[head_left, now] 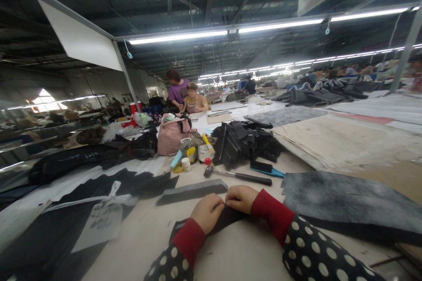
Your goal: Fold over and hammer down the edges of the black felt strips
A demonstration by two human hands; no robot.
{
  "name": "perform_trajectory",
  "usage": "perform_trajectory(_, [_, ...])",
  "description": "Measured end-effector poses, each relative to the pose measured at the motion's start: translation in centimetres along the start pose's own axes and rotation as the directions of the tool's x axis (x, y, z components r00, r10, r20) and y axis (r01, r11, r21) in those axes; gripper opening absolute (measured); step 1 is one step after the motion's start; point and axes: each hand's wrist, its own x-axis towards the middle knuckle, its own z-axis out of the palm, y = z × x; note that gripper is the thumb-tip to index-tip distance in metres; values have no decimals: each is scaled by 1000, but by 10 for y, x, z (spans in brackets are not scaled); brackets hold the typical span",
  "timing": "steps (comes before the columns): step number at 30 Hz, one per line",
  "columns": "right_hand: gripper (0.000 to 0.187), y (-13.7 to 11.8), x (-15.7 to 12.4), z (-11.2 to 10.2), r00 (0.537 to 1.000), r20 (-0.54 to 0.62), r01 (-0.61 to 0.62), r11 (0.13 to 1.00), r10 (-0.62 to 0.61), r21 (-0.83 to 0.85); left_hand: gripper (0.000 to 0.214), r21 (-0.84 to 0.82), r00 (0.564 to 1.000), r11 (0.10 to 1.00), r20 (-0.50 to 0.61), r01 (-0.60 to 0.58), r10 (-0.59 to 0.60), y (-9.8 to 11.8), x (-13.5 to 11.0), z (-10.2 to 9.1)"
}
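My left hand (206,211) and my right hand (241,198) meet knuckle to knuckle on the worktable, both with fingers curled down onto a dark strip of fabric (227,218) that lies under them. Both sleeves have red cuffs and black cloth with white dots. Just beyond the hands lies a long grey strip (193,191). Past it a hammer (237,176) with a black handle rests on the table.
A grey felt sheet (349,204) lies at the right. Black cut pieces (245,140) are piled behind the hammer, beside a brush (266,169), jars (188,149) and a pink bag (171,136). Dark fabric (99,158) covers the left. Two people (186,94) work farther back.
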Motion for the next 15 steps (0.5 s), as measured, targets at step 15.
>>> perform_trajectory(15, [40, 64, 39, -174, 672, -614, -501, 865, 413, 33, 27, 39, 912, 974, -345, -224, 223, 4, -1, 7])
